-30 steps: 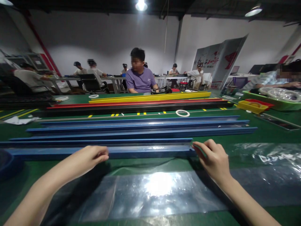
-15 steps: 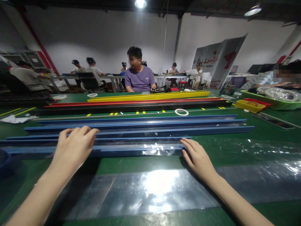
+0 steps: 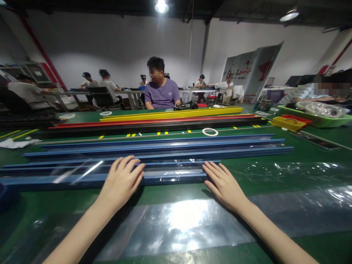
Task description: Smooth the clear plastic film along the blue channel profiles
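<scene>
- A big workshop hall with white walls and ceiling lamps fills the top of the frame. Below it a long green table (image 3: 316, 154) runs across, with a seated person in a purple shirt (image 3: 162, 96) at its far side.
- The nearest blue strip (image 3: 170, 179) lies crosswise at mid-frame, in front of more blue strips (image 3: 165, 146).
- Yellow, red and black strips (image 3: 170, 114) lie further back, and a tape roll (image 3: 210, 132) sits between the two groups.
- A sheet of clear film (image 3: 178, 223) is drawn up over the top of the blue strip between the hands. Most of the sheet lies flat across the lower frame.
- The left hand (image 3: 122, 179) rests flat at centre-left, fingers spread on the filmed strip and gripping nothing.
- The right hand (image 3: 224, 183) lies palm-down at centre-right by the strip's end, fingers open and holding nothing.
- The covering looks begun rather than finished. Glare probably hides whether the film reaches the strip's far edge, and no tape shows on it.
</scene>
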`<state>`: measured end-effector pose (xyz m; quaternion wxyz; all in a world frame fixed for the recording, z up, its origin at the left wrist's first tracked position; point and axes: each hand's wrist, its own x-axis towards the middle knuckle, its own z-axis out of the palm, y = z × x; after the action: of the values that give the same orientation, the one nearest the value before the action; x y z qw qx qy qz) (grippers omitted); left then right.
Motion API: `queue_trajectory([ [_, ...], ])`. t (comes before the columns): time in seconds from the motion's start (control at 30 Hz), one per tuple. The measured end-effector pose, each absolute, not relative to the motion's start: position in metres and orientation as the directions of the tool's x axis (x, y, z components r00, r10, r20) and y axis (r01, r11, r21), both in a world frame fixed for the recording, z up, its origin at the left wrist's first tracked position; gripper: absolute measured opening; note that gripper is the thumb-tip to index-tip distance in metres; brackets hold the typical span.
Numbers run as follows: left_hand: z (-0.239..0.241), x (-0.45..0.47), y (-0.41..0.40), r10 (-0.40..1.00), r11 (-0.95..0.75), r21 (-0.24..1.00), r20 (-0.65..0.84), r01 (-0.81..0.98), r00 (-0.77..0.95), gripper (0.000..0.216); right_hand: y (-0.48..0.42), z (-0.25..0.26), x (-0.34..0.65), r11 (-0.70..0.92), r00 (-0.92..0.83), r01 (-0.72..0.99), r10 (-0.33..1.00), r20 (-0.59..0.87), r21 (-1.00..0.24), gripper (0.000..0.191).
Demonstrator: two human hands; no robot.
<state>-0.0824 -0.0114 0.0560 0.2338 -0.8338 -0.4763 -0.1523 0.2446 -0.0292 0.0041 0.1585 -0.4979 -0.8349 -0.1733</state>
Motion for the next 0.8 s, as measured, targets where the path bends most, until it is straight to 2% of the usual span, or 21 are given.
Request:
queue_trajectory([
  [0.17,0.040,-0.019,-0.020,0.645,-0.647,-0.158,0.408,0.746,0.646,0.030,-0.032,0.005,0.235,0.525,-0.524,0.841,0.733,0.434,0.128,0.052],
  [0.33,0.030,0.020,-0.019,0.568,-0.767,-0.124,0.327,0.630,0.755,0.041,-0.035,0.013,0.241,0.540,-0.555,0.823,0.702,0.447,0.174,0.045],
  [0.43,0.021,0.023,-0.015,0.581,-0.750,-0.121,0.350,0.650,0.735,0.042,-0.036,0.024,0.256,0.517,-0.542,0.833,0.694,0.474,0.195,0.037],
  [0.6,0.010,0.013,-0.014,0.593,-0.683,-0.128,0.478,0.719,0.648,0.036,-0.038,0.041,0.280,0.433,-0.443,0.888,0.717,0.539,0.154,0.025],
  [0.8,0.006,0.014,-0.018,0.594,-0.614,-0.124,0.579,0.780,0.559,0.031,-0.042,0.041,0.275,0.367,-0.415,0.909,0.770,0.485,0.197,0.030],
])
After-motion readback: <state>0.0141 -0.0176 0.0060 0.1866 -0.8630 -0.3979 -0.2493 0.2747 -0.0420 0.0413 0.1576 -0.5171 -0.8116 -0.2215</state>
